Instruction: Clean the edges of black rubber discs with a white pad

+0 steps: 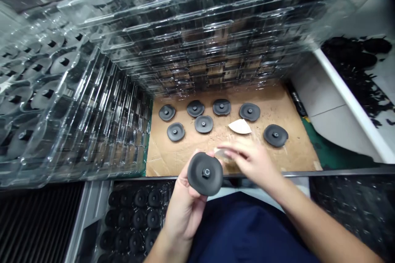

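Note:
My left hand (188, 201) grips a dark grey rounded disc (197, 176) from beneath, with its raised centre hub facing up. Just to the right, my right hand (249, 158) is closed on a thin pale pad (220, 153) near the disc's upper right edge. Motion smears its fingers, and I cannot tell whether the pad touches the disc. Beyond the hands, a cream wedge-shaped pad (240, 126) lies on the brown cardboard (228, 164). Several like discs (204, 124) are spread over the same cardboard, hubs up, one of them (275, 135) off to the right.
Tall stacks of clear plastic trays (216, 28) rise behind the cardboard, and more trays (40, 111) stand at left, holding similar discs. A white partition (352, 102) bounds the right side, with black parts (354, 57) past it. Below the bench edge sits a tray of dark discs (132, 218).

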The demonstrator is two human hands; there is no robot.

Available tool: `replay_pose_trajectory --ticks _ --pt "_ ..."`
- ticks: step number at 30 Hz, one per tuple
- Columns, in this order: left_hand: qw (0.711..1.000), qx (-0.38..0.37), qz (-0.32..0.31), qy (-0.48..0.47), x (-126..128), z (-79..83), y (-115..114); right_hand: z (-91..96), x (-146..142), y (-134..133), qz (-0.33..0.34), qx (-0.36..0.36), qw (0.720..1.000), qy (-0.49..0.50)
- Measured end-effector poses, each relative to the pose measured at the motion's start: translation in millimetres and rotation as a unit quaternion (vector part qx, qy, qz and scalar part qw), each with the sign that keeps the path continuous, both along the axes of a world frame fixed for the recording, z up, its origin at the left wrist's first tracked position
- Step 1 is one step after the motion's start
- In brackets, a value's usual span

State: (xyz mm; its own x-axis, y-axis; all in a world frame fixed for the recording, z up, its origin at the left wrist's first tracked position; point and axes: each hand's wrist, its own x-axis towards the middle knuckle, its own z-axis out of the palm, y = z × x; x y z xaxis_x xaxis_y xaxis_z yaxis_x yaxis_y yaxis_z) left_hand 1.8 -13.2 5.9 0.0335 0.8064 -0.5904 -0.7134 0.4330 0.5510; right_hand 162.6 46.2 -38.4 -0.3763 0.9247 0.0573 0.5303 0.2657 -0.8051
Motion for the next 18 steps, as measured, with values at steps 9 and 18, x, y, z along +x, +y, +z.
replay_pose_trajectory --ticks 9,18 --pt "1.000 0.007 -0.017 -0.020 2 -3.0 -2 49.4 0 -15 -0.101 0.044 0.993 0.048" --pt "0.998 0.033 -0.034 -0.037 -1 -6.7 -6 91.5 -29 -29 0.116 0.105 0.986 0.063"
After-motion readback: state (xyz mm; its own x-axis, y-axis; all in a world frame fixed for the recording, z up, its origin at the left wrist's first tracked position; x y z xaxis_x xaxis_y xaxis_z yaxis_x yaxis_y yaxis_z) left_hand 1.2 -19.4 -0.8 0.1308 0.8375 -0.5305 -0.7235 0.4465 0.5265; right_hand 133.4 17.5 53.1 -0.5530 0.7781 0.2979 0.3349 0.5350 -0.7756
